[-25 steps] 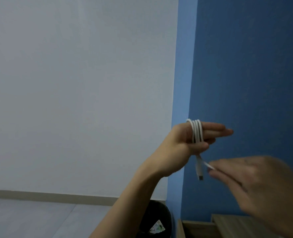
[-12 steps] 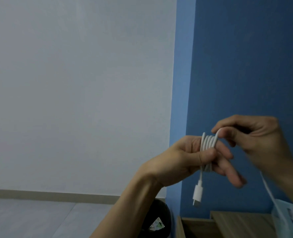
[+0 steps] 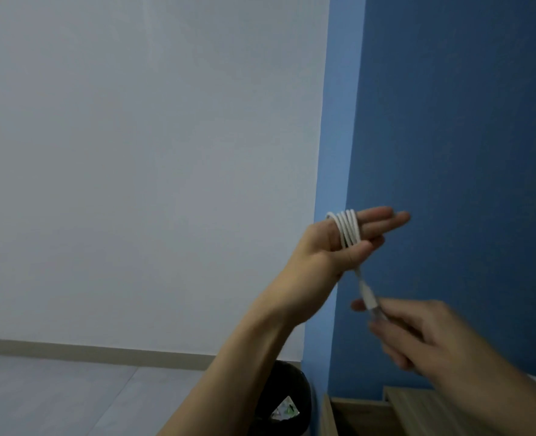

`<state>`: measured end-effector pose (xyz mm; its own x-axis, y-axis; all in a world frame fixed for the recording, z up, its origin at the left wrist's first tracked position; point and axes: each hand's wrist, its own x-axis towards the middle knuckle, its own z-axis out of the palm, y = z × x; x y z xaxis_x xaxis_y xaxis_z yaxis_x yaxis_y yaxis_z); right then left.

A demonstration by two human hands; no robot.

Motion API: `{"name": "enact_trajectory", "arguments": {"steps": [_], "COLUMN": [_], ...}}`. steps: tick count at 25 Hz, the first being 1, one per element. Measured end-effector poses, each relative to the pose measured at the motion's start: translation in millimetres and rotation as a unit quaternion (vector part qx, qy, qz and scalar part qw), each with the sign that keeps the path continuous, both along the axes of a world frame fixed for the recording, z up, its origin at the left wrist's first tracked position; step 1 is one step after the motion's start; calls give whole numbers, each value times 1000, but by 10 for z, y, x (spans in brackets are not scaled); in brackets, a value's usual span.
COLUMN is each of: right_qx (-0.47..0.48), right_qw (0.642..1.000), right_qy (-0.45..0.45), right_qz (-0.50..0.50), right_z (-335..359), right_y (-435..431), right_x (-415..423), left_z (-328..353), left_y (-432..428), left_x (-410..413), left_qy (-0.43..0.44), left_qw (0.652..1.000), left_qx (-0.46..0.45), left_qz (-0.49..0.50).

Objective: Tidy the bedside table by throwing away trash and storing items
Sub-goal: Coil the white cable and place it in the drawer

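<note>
White cable is wound in several loops round the straight fingers of the left hand. The thumb presses the coil against them, so that grip is closed on the loops. Just below the left hand, the right hand pinches the cable's plug end on a short, taut tail. It is blurred, so I cannot tell which fingertips hold it.

The main risk, as I judge it, is the coil sliding off toward the fingertips. A lifted thumb or a hard tug on the tail would let the loops spring apart. A dropped cable could land in the black bin well below the left hand, not on the wooden worktop below and to its right.
</note>
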<state>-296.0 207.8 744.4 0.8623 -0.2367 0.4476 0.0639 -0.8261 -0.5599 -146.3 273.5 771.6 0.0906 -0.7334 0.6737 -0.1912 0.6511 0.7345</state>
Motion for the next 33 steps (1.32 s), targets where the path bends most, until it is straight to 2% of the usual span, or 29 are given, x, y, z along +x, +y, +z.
{"name": "enact_trajectory", "arguments": {"steps": [1,3,5,7,9,10,14,16,19,21,22,23,25,26,28,30,33], "right_qx": [-116,-287,-355,-304,-174,-103,126,195,94,-3,-71,-156,-336,-381,-394,-321,-201], "right_qw": [993,950,916,925,953,962,950,946,970,985,985,977,925,906,902,930,945], "right_qy": [6,-60,-136,-200,-240,-252,-279,-257,-213,-159,-136,-114,-93,-92,-111,-148,-240], "right_qz": [-20,-106,-126,-104,-61,-31,56,29,-65,-68,-75,-90,-149,-163,-139,-99,-93], "right_z": [5,135,305,488,573,559,376,292,103,-3,-30,-15,102,174,301,427,532], "right_y": [9,-30,-102,-194,-251,-246,-221,-203,-184,-121,-121,-124,-113,-114,-110,-70,-114], "right_x": [-44,-114,-174,-178,-136,-105,75,152,184,114,70,24,-51,-104,-192,-259,-250], "left_z": [-5,-54,-118,-177,-168,-155,-130,-104,-29,-4,-14,-46,-155,-194,-203,-163,-97], "left_y": [-12,4,36,46,93,106,85,112,117,76,46,14,-52,-72,-69,-46,-15], "left_x": [47,87,23,-68,-157,-177,-253,-288,-292,-236,-194,-156,-130,-133,-167,-197,-213], "left_qy": [-55,-143,-175,-169,-114,-94,-4,20,55,85,71,35,-74,-113,-135,-129,-132], "left_qw": [997,986,981,979,973,971,983,984,986,994,997,999,991,985,983,989,989], "left_qx": [17,51,79,82,70,68,46,24,1,1,0,3,27,37,50,49,49], "left_qz": [46,74,36,-79,-187,-208,-175,-177,-155,-69,-23,29,109,127,110,48,38]}}
